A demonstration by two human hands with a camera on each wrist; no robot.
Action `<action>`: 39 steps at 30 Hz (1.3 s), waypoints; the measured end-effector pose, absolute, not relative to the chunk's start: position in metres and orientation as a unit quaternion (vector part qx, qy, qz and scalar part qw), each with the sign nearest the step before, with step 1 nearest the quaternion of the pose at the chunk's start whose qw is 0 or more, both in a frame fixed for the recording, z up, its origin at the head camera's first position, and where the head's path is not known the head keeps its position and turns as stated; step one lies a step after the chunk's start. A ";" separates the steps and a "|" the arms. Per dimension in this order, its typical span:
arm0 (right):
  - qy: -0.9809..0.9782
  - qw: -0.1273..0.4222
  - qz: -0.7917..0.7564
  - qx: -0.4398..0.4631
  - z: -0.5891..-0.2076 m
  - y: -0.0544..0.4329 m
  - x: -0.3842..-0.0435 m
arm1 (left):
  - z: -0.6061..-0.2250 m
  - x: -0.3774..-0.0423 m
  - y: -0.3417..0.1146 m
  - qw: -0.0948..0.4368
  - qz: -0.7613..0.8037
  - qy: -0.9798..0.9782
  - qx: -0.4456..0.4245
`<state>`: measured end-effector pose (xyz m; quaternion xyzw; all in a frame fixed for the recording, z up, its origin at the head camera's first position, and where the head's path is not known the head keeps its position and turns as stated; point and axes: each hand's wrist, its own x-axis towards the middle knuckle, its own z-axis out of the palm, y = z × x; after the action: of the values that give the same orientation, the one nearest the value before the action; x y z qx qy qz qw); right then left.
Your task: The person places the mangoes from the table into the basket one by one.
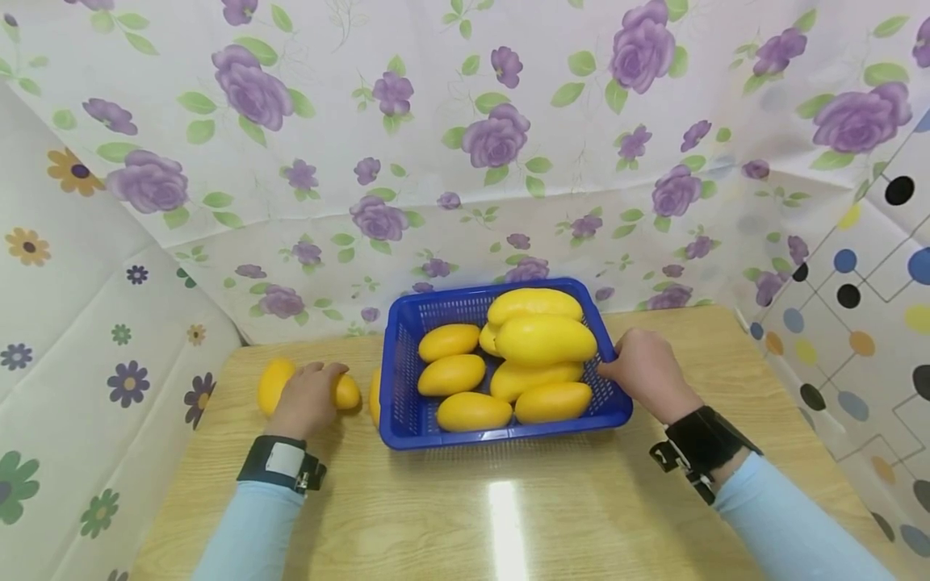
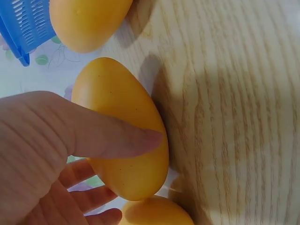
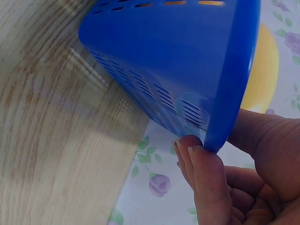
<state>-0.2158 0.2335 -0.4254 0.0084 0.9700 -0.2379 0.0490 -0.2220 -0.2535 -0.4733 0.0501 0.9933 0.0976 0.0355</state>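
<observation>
My left hand (image 1: 305,401) grips an orange-yellow mango (image 2: 117,93) on the wooden table, thumb across it and fingers around its other side. Another mango (image 1: 272,386) lies just left of that hand. A third mango (image 1: 374,397) rests against the left side of the blue plastic basket (image 1: 465,440), partly hidden by it. Inside the basket are several mangoes (image 1: 474,411), with larger, brighter yellow ones (image 1: 545,339) piled at the right. The basket's right rim is held by my right hand (image 1: 647,373), thumb inside and fingers outside in the right wrist view.
The wooden table (image 1: 407,516) extends in front of the basket. A white cloth with purple roses (image 1: 494,137) hangs right behind it. Patterned sheets stand on the left (image 1: 94,395) and the right (image 1: 865,323).
</observation>
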 end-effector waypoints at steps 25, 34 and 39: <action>0.971 0.049 -0.232 0.007 -0.426 0.234 -0.217 | -0.477 -0.224 -0.255 0.057 0.133 0.989 0.028; 0.972 0.046 -0.229 0.005 -0.426 0.234 -0.218 | -0.472 -0.220 -0.260 0.052 0.159 0.985 0.036; 0.972 0.047 -0.229 0.007 -0.426 0.233 -0.218 | -0.466 -0.220 -0.262 0.024 0.176 0.984 0.029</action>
<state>-0.2181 0.2335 -0.4263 0.0066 0.9723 -0.2289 0.0473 -0.2203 -0.2619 -0.4661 0.0285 0.9836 0.1764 0.0243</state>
